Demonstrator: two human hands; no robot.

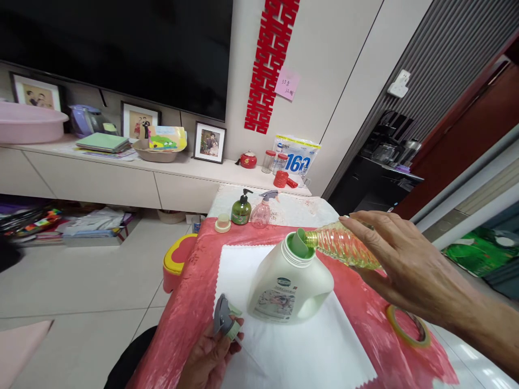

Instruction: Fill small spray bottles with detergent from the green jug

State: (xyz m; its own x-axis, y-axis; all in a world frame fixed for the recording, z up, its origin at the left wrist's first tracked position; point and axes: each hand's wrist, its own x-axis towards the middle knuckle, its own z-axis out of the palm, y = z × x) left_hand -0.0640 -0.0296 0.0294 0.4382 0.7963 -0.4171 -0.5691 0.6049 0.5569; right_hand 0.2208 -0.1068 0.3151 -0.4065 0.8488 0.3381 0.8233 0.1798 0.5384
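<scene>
My right hand (pixel 399 259) grips a clear ribbed bottle of yellow-green liquid (pixel 340 244), tipped sideways. Its mouth sits in the green funnel-like spout (pixel 299 243) at the open neck of a white detergent jug (pixel 290 283). The jug stands upright on a white cloth (pixel 284 351) over a red table cover (pixel 190 302). My left hand (pixel 208 359), near the table's front edge, holds a grey spray-trigger head (pixel 224 319) with a green collar.
A beige cap (pixel 223 223), a green pump bottle (pixel 241 209) and a pink spray bottle (pixel 261 212) stand at the table's far end. A tape roll (pixel 407 326) lies at right. A yellow-red stool (pixel 176 259) is on the floor at left. A long cabinet (pixel 121 181) holds framed photos.
</scene>
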